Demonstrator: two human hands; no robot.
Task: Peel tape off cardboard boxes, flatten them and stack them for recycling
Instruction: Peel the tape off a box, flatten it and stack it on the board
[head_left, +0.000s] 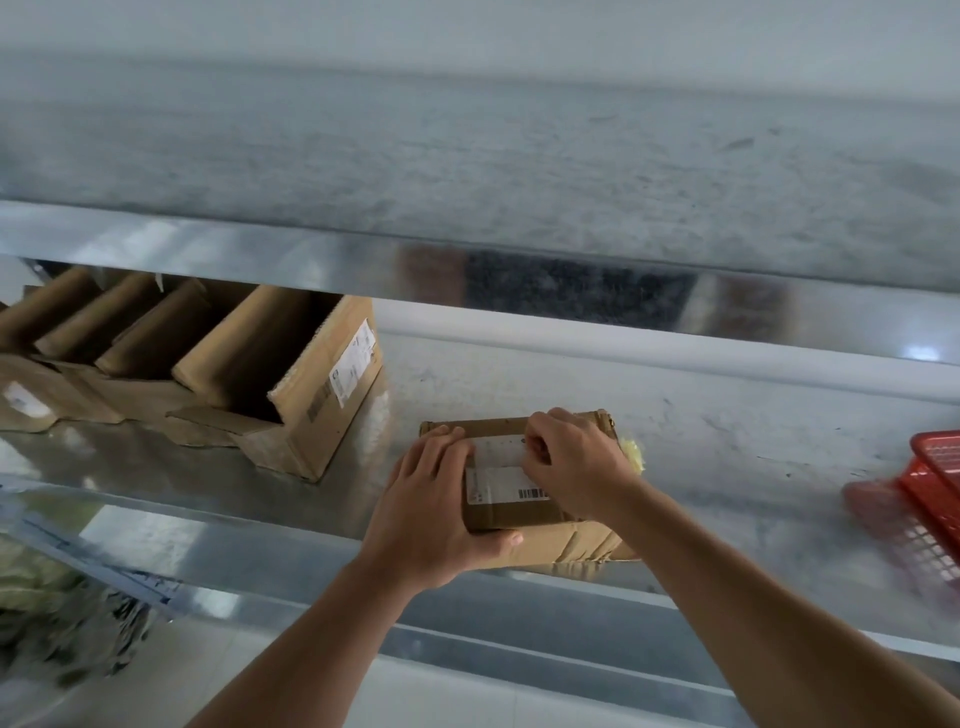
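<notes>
A small brown cardboard box with a white shipping label lies on the metal shelf near its front edge. My left hand grips the box's left side, thumb under the near edge. My right hand rests on top, with its fingertips pinched at the label or tape near the box's middle. A yellowish scrap pokes out behind the right hand. At the left stands a row of opened cardboard boxes with flaps up.
A red plastic basket sits at the shelf's right edge. An upper metal shelf overhangs close above the boxes. Below left, a patterned bundle lies under the shelf edge. Bare shelf surface lies between the small box and the basket.
</notes>
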